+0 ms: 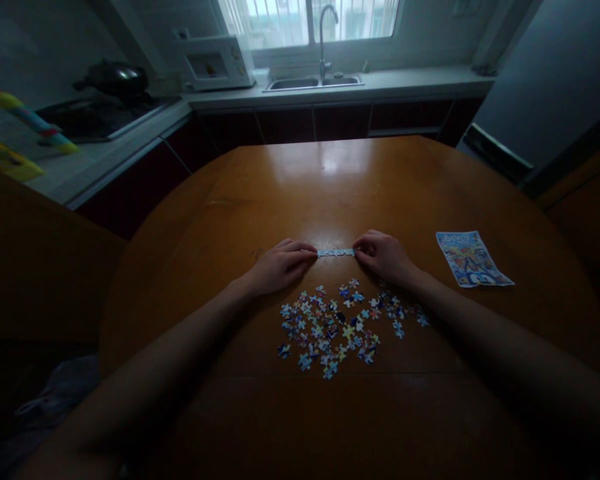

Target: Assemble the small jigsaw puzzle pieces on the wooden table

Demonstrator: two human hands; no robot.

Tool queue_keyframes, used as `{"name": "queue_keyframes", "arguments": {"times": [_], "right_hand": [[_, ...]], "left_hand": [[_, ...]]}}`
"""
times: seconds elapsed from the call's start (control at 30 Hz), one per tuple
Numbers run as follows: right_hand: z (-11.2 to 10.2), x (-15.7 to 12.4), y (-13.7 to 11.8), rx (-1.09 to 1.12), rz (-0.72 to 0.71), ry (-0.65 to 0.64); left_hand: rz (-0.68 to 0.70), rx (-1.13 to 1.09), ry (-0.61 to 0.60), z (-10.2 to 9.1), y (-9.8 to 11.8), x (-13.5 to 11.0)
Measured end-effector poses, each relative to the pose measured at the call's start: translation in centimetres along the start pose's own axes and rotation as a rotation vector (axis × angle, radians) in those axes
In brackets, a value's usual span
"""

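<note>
A short, pale strip of joined jigsaw puzzle pieces (336, 253) lies crosswise on the wooden table. At its left end are the fingertips of my left hand (286, 265), closed together on the strip. My right hand (384, 256) pinches the opposite end between thumb and fingers. Nearer to me, between my forearms, many loose jigsaw pieces (349, 331) are scattered in a patch, in blue, white, yellow and dark colours. Some of them lie close to my right wrist. The fingers cover both ends of the strip.
A colourful printed picture sheet (473, 259) lies right of my right hand on the round-ended wooden table (290, 190). Beyond the table are a counter with a sink (295, 84), a microwave (217, 63) and a stove with a dark pot (119, 79). A fridge (550, 87) stands at right.
</note>
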State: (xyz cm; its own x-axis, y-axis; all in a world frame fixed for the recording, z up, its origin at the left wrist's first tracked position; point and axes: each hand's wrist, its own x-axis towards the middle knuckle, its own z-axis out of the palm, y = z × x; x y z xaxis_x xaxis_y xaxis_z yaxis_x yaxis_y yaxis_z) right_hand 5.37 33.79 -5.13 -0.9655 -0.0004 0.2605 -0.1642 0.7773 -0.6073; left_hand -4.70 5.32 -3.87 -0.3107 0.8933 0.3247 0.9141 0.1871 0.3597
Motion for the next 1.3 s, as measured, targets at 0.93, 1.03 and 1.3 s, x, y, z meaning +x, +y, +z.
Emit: {"name": "queue_keyframes", "arguments": {"times": [0.93, 1.03, 1.3], "right_hand": [[0.13, 0.07, 0.47, -0.012, -0.025, -0.017], [0.06, 0.05, 0.35, -0.017, -0.02, -0.022], [0.03, 0.06, 0.28, -0.013, -0.031, -0.017]], "left_hand": [[0.019, 0.047, -0.016, 0.04, 0.04, -0.12], [0.024, 0.055, -0.015, 0.06, 0.0, -0.11], [0.018, 0.063, -0.027, 0.12, -0.2, -0.26]]}}
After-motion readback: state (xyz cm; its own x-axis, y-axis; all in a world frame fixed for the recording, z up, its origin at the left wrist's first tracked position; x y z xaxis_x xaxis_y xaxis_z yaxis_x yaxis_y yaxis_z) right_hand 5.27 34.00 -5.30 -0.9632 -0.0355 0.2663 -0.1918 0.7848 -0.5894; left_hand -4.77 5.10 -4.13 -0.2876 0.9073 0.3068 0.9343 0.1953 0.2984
